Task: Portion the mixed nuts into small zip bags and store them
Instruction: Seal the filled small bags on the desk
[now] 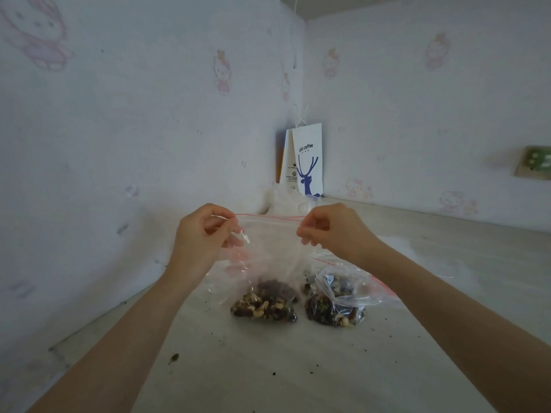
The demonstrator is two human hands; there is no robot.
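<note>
Left hand (205, 234), right hand (331, 231): bag (269, 245) corners

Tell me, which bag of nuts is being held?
The left bag: the left hand and right hand pinch its red-lined top. The other bags lie slumped beside it.

Zip bag (268, 254) – clear, red strip along the top, held upright and stretched between two hands. Left hand (205, 231) pinches the strip's left end; right hand (331, 231) pinches its right end. Nuts (262, 305) fill the bottom, which rests on the table (298, 368).
Second bag (337, 299) – just right of the first, lying on the table with nuts inside and its top crumpled.
Crumbs (173, 357) – dark specks scattered over the tabletop.
Paper bag (307, 162) – white with a blue deer, upright in the far corner against the wallpaper.
Socket (533, 165) – on the right wall.
</note>
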